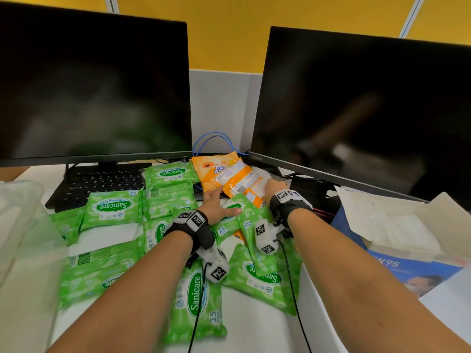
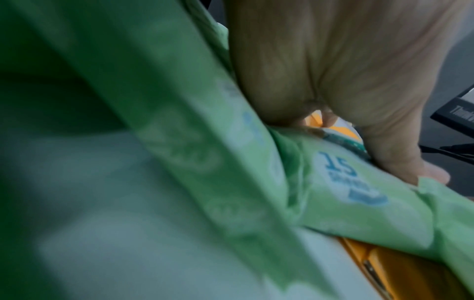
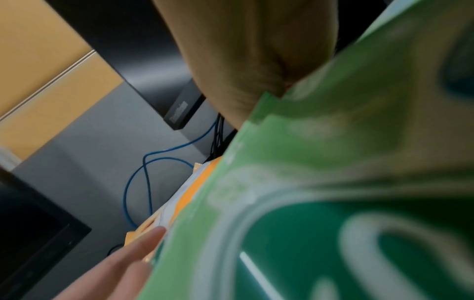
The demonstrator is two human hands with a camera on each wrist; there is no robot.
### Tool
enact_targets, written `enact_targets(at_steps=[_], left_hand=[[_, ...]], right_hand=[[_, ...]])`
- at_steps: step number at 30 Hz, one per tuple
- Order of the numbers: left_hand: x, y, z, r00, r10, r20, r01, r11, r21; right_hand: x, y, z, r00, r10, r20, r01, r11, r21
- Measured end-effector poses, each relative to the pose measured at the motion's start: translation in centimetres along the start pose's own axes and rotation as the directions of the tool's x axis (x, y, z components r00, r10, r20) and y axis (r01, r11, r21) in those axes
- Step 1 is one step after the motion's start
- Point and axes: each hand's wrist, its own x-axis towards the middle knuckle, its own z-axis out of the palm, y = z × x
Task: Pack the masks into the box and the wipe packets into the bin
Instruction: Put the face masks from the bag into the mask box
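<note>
Several green Sanicare wipe packets (image 1: 112, 206) lie scattered over the white desk, and orange packets (image 1: 229, 174) are heaped at the back centre. My left hand (image 1: 218, 203) rests on a green packet (image 2: 346, 203), thumb spread flat and fingers reaching the heap's left edge. My right hand (image 1: 274, 191) is at the heap's right edge; its fingers are hidden behind the packets. A green packet (image 3: 333, 182) fills most of the right wrist view. The translucent bin (image 1: 17, 200) stands at far left. The blue KN95 box (image 1: 413, 271) lies open at right with white masks (image 1: 387, 220) inside.
Two dark monitors (image 1: 94, 85) (image 1: 369, 110) stand behind the packets, with a black keyboard (image 1: 102, 184) under the left one. A blue cable (image 1: 211, 138) loops between the screens. Black cables (image 1: 313, 197) run beside my right hand.
</note>
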Motion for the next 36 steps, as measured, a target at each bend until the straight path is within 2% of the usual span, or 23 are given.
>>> enact_targets(at_steps=[4,7,10,13,17,21,23,25,27,29,31,32,33,34,36], left_hand=[[0.1,0.0,-0.1,1.0,0.008,0.022,-0.007,0.999,-0.041],[0.1,0.3,0.1,1.0,0.023,0.02,-0.022,0.998,-0.051],[0.0,0.4,0.2,1.0,0.023,0.011,-0.023,0.999,-0.025],[0.0,0.3,0.2,1.0,0.025,0.015,-0.025,0.999,-0.029],[-0.2,0.2,0.4,0.998,0.045,-0.035,-0.047,0.997,-0.054],[-0.1,0.7,0.1,0.98,0.034,-0.196,-0.075,0.976,-0.206],[-0.4,1.6,-0.6,0.954,0.055,-0.294,-0.133,0.958,-0.254],[-0.8,2.7,-2.0,0.934,0.101,-0.342,-0.216,0.925,-0.314],[-0.9,3.8,-4.0,0.947,0.047,-0.318,-0.21,0.84,-0.5],[-1.2,4.3,-5.7,0.974,-0.029,-0.223,-0.131,0.732,-0.668],[-1.9,4.3,-7.0,0.988,0.004,-0.156,-0.117,0.679,-0.725],[-2.2,4.0,-7.5,0.987,0.01,-0.16,-0.126,0.67,-0.731],[-2.1,3.3,-7.9,0.981,-0.01,-0.194,-0.139,0.661,-0.737],[-2.2,2.6,-8.2,0.973,-0.032,-0.229,-0.153,0.655,-0.74],[-1.8,0.5,-8.7,0.949,-0.097,-0.301,-0.168,0.651,-0.741]], right_hand=[[-1.2,-0.1,-0.7,0.999,0.024,-0.026,-0.022,0.999,0.043],[-1.6,0.4,-1.2,0.992,0.118,-0.037,-0.116,0.991,0.07],[-2.8,0.4,-2.2,0.977,0.169,-0.128,-0.147,0.976,0.16],[-4.3,0.0,-3.4,0.971,0.09,-0.222,-0.041,0.975,0.217],[-7.7,-0.8,-5.8,0.966,-0.056,-0.252,0.127,0.953,0.276],[-10.7,-1.8,-8.8,0.889,-0.187,-0.419,0.306,0.922,0.238],[-11.4,-2.6,-10.0,0.854,-0.24,-0.461,0.409,0.858,0.311],[-11.9,-3.5,-10.9,0.824,-0.293,-0.485,0.515,0.744,0.426],[-12.2,-4.6,-11.2,0.812,-0.325,-0.485,0.573,0.599,0.56],[-12.6,-5.6,-11.0,0.843,-0.342,-0.414,0.526,0.367,0.767],[-12.8,-6.9,-10.8,0.883,-0.328,-0.336,0.38,0.082,0.921],[-12.8,-7.3,-10.6,0.906,-0.287,-0.312,0.328,0.008,0.945],[-12.7,-7.6,-10.4,0.924,-0.242,-0.295,0.306,0.009,0.952],[-12.4,-7.8,-9.7,0.938,-0.22,-0.267,0.286,0.059,0.957],[-12.2,-8.2,-8.0,0.946,-0.287,-0.154,0.216,0.201,0.955]])
